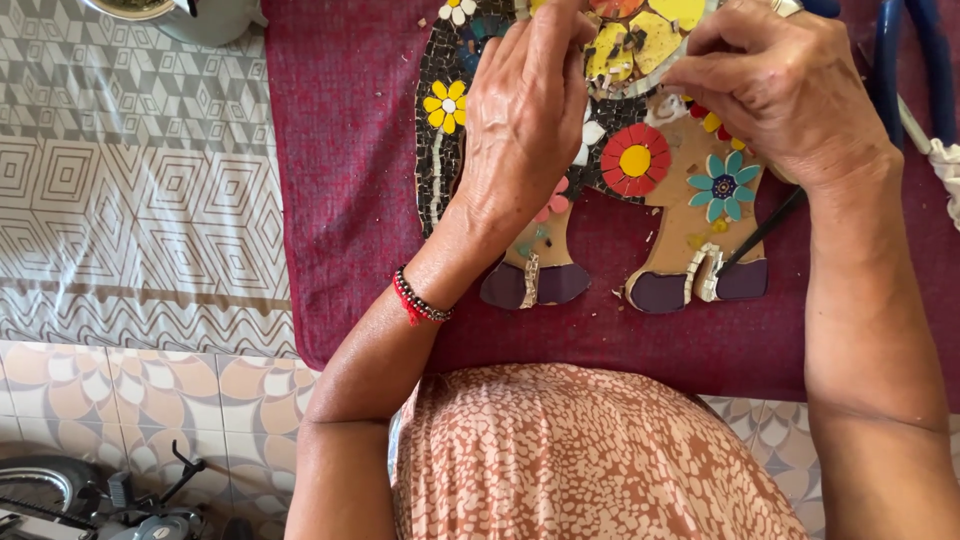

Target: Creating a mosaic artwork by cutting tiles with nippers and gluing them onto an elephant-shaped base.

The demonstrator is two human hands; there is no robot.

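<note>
Lying flat on a dark red woven cloth [340, 180], which catches the loose chips, a flat wooden animal-shaped cut-out covered in coloured tile mosaic flowers [640, 190] sits at twelve o'clock from the person's body, its two purple-tipped legs pointing back toward six o'clock. At ten o'clock a pale metal pot [205, 18] stands on the grey patterned table cover [120, 170]. The left hand [525, 110], wrist banded with a red and black beaded bracelet [418, 298], rests palm down on the mosaic, fingers close together and curled at the tips, seemingly steadying the piece. The right hand [790, 95], at one o'clock, has fingers bunched in a pinch over the yellow tiles; what they pinch I cannot tell. A thin dark tool [760, 232] slants beneath that wrist
</note>
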